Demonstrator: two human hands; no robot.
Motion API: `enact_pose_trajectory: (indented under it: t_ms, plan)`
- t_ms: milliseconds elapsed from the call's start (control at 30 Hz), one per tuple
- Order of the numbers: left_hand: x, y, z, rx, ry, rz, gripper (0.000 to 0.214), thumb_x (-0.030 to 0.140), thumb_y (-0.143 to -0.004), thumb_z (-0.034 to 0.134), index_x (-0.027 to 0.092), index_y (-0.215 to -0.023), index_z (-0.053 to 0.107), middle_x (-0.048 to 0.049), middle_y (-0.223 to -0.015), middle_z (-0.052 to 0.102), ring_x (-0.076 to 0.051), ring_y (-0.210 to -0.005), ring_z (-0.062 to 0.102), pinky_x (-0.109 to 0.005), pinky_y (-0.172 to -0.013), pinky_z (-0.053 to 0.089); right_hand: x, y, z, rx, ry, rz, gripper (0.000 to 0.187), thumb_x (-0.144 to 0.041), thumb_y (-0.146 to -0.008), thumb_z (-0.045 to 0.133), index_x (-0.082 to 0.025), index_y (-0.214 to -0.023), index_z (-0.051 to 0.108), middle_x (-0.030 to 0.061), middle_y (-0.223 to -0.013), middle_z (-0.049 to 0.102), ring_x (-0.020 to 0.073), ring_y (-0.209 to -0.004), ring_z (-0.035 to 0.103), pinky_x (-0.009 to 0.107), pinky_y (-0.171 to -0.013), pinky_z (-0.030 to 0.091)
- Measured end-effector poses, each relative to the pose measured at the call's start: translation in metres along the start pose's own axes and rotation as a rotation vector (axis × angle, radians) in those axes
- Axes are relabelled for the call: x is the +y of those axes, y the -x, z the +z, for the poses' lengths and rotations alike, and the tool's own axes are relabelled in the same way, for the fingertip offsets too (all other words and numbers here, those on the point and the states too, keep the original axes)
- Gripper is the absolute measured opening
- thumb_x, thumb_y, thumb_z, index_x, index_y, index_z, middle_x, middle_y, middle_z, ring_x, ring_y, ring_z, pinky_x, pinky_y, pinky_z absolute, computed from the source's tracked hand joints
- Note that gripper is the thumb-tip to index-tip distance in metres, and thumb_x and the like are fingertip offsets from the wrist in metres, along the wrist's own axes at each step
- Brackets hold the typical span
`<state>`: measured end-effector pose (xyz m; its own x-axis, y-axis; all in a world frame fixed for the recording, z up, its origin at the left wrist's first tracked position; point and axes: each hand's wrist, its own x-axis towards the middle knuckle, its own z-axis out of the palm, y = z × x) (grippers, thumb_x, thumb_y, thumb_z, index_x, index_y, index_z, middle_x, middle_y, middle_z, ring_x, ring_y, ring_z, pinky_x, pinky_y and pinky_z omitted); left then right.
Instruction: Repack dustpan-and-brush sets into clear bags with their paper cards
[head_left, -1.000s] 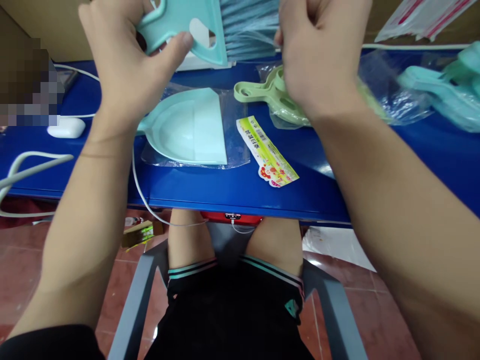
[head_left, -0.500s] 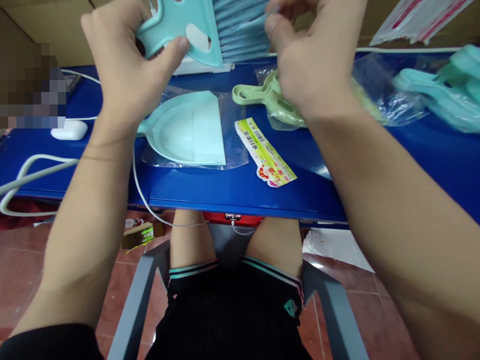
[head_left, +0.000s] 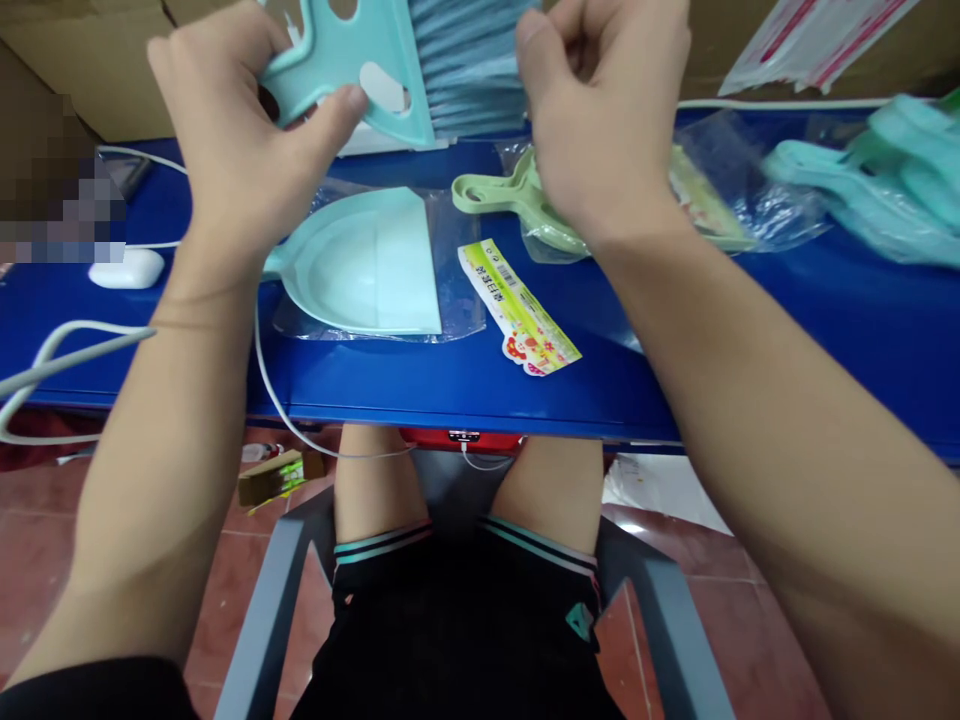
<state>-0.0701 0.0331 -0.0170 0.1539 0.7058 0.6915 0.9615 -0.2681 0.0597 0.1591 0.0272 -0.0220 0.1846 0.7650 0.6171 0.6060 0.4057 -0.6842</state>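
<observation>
My left hand point(head_left: 232, 140) grips the handle end of a mint-green hand brush point(head_left: 360, 60), held up above the blue table point(head_left: 465, 380). Its blue-grey bristles point(head_left: 465, 60) point right, and my right hand point(head_left: 600, 120) is closed in a pinch against them; what its fingertips hold is hidden. Below the brush a mint dustpan point(head_left: 367, 265) lies flat on a clear plastic bag. A yellow printed label card point(head_left: 517, 305) lies beside it on the table.
A pale green dustpan point(head_left: 510, 195) in a clear bag lies behind my right hand. More mint brushes point(head_left: 877, 180) are piled at the right. A white cable point(head_left: 67, 345) and a white case point(head_left: 124, 268) lie at the left. Cardboard boxes stand behind the table.
My right hand has shifted left along the bristles and risen a little. The left hand keeps its grip on the brush. The view has drifted slightly.
</observation>
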Motion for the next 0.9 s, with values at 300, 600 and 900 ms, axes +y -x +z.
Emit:
enact_pose_trajectory:
  t_ms: [300,600,900]
  plan:
    - [0.009,0.005,-0.008,-0.042,0.134,-0.084,0.060,0.052,-0.097,0.071,0.024,-0.074,0.024,-0.0011,-0.080,0.032,-0.015,-0.082,0.033,-0.038,-0.082,0.023,0.009,-0.003,0.007,-0.002,-0.006,-0.012,0.055,-0.027,-0.105,0.059,-0.019,-0.059,0.029,-0.0009,-0.061,0.032,0.0091,-0.065,0.027,0.031,-0.074,0.030]
    - [0.008,0.003,-0.010,-0.047,0.122,-0.108,0.055,0.052,-0.097,0.069,0.025,-0.076,0.026,-0.0019,-0.083,0.034,-0.016,-0.084,0.035,-0.037,-0.084,0.023,0.011,-0.002,0.003,-0.046,-0.081,-0.069,0.034,-0.005,-0.096,0.060,-0.021,-0.074,0.040,0.0013,-0.080,0.054,0.0128,-0.079,0.050,0.030,-0.082,0.042]
    - [-0.005,-0.002,0.005,0.076,0.163,-0.108,0.063,0.067,-0.084,0.068,0.022,-0.074,0.026,-0.0025,-0.085,0.036,-0.014,-0.084,0.039,-0.037,-0.081,0.018,0.022,-0.007,-0.002,-0.128,-0.151,-0.085,0.017,-0.012,-0.097,0.060,-0.023,-0.085,0.054,0.0009,-0.093,0.063,0.0134,-0.093,0.065,0.031,-0.093,0.052]
